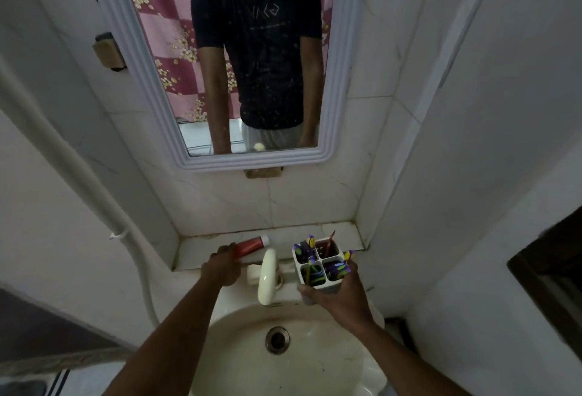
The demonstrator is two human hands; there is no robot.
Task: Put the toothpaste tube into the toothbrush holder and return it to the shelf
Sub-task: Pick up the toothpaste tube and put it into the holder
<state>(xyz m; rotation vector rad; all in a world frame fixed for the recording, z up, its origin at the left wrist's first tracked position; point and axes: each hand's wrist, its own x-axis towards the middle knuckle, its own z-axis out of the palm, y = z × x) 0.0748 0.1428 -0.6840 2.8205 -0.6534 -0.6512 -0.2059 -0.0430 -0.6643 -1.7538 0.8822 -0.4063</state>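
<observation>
A red toothpaste tube (pixel 252 246) with a white cap lies on the tiled shelf (pixel 343 232) behind the sink. My left hand (pixel 222 268) is closed around the tube's near end. A white four-compartment toothbrush holder (pixel 318 265), filled with purple, yellow and red toothbrushes, is held above the sink's right rim. My right hand (pixel 341 296) grips the holder from below and from its right side. The holder's base is hidden by my fingers.
A cream tap (pixel 267 276) stands between my two hands. Below lies the basin (pixel 330 364) with its drain (pixel 277 339). A framed mirror (pixel 340 80) hangs above the shelf. A white pipe (pixel 94 181) runs down the left wall.
</observation>
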